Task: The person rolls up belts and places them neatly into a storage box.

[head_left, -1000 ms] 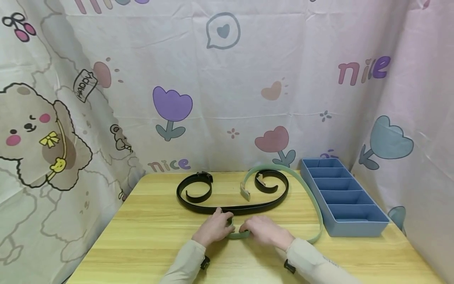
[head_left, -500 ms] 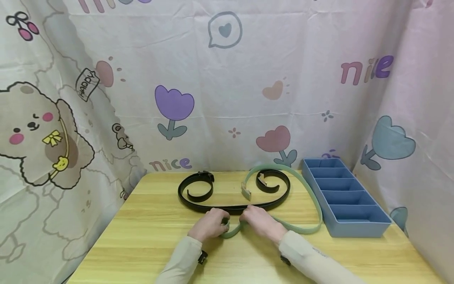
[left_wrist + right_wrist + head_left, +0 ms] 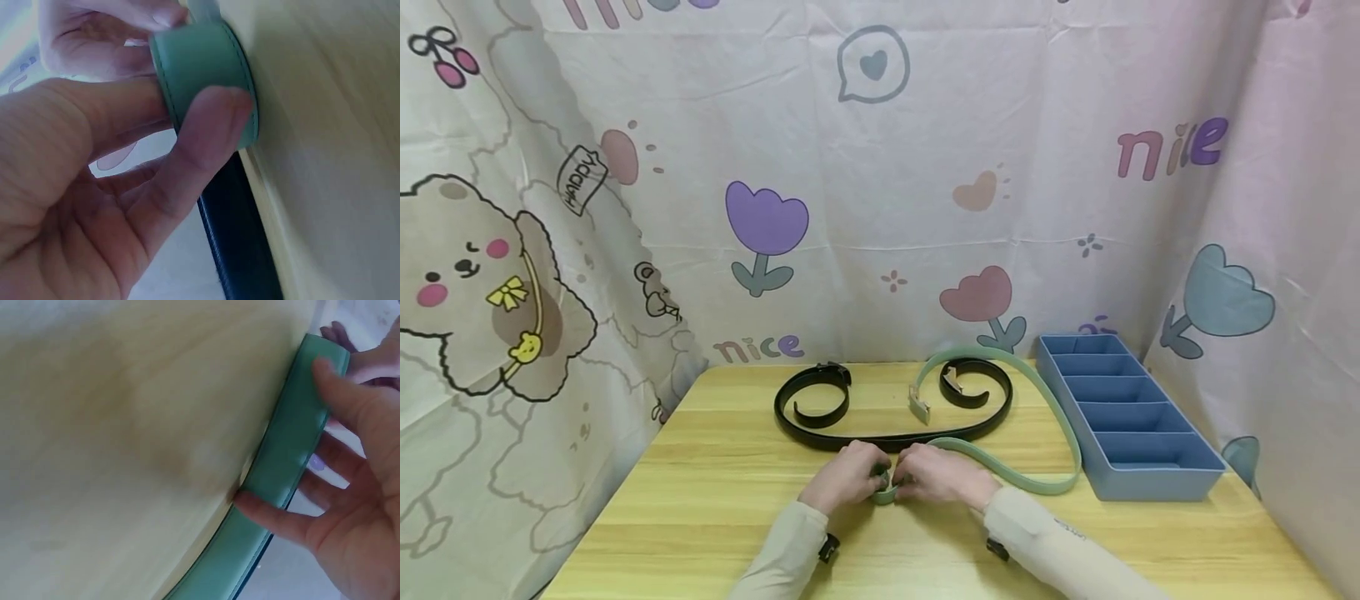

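Note:
A green belt (image 3: 1037, 484) stands on edge on the table, its near end curled between both hands. The left hand (image 3: 848, 477) pinches that curl, thumb outside and fingers within, as the left wrist view shows on the green leather (image 3: 200, 69). Close beside it, the right hand (image 3: 943, 477) grips the strap (image 3: 287, 444) between thumb and fingers. The belt's far end, with a light metal buckle (image 3: 919, 406), lies toward the back. Just behind the hands stretches a black belt (image 3: 820, 439), coiled inward at both ends; the hands hide part of its middle.
A blue box (image 3: 1157, 483) with several compartments stands at the table's right side, near the green belt's bend. The wooden table (image 3: 685, 500) ends at a printed curtain (image 3: 880, 167) behind and at the sides.
The right hand has moved left to meet the left hand. The green strap between them has shortened into a tighter curl, and its trailing length now runs closer to the black belt.

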Demonstrator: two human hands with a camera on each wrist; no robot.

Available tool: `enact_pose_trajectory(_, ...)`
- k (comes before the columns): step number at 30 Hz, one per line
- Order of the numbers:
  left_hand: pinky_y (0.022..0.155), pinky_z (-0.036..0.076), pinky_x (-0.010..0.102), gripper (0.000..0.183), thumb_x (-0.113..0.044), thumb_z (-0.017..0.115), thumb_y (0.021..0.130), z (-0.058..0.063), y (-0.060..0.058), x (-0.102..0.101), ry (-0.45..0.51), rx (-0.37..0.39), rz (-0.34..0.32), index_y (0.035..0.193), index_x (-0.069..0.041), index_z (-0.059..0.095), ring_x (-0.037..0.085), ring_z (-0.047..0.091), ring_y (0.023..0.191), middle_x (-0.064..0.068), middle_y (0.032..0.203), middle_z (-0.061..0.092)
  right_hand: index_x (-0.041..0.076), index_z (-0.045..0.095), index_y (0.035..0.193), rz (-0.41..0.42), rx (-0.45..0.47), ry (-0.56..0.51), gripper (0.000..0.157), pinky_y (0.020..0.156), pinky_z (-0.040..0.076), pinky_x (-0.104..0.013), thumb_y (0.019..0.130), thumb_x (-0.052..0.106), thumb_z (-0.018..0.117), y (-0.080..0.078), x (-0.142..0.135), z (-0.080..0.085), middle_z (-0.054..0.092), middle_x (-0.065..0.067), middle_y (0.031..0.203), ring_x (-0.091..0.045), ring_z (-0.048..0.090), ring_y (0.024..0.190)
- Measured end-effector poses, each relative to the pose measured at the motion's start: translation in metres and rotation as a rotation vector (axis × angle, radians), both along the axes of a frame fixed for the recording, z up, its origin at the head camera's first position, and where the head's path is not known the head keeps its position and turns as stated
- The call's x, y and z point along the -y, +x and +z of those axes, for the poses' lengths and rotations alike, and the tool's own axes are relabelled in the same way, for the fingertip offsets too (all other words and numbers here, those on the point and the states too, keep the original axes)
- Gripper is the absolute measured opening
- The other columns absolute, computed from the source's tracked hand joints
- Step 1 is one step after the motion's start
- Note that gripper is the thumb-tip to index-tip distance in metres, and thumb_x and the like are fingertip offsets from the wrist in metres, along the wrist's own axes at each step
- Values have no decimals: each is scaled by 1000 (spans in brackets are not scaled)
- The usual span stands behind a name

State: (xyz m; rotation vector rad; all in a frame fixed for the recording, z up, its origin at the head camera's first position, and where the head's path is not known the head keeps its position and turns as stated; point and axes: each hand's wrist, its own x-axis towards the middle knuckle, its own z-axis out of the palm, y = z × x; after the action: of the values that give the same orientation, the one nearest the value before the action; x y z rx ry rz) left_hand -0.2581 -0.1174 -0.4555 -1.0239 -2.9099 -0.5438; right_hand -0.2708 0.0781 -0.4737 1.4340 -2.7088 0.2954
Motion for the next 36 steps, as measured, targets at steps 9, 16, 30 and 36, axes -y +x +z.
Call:
enact_pose_trajectory(9, 58, 46, 20, 22, -14, 69, 80, 0, 3, 1, 102, 230, 57, 101, -14, 77, 2, 55, 62, -5, 91, 72, 23, 75, 92, 27, -33, -35, 14, 76, 46, -14, 88, 35, 71, -4, -3, -3, 67, 13, 87, 2, 57, 82)
enact_pose_trajectory(16, 74, 44, 26, 28, -28, 85, 72, 0, 1, 0, 48, 167, 12, 97, -20, 77, 8, 53, 81, -11, 86, 67, 23, 74, 91, 25, -21, -74, 12, 73, 46, -12, 88, 34, 71, -6, -4, -3, 67, 13, 86, 4, 57, 79)
enact_pose_trajectory(30, 77, 48, 29, 37, -20, 88, 69, -3, -2, 0, 53, 51, 40, 100, -16, 68, 10, 59, 86, -5, 94, 68, 26, 75, 99, 96, -171, -31, 11, 79, 49, -14, 89, 26, 69, -8, -2, -1, 72, 16, 95, 3, 64, 86)
enact_pose_trajectory(36, 64, 44, 28, 27, -31, 89, 68, -8, 0, -8, 71, 8, 139, 73, -14, 68, 7, 49, 62, -8, 68, 61, 26, 73, 90, 112, -195, -28, 5, 72, 47, -12, 89, 23, 69, -10, 0, 0, 68, 18, 84, 5, 58, 75)
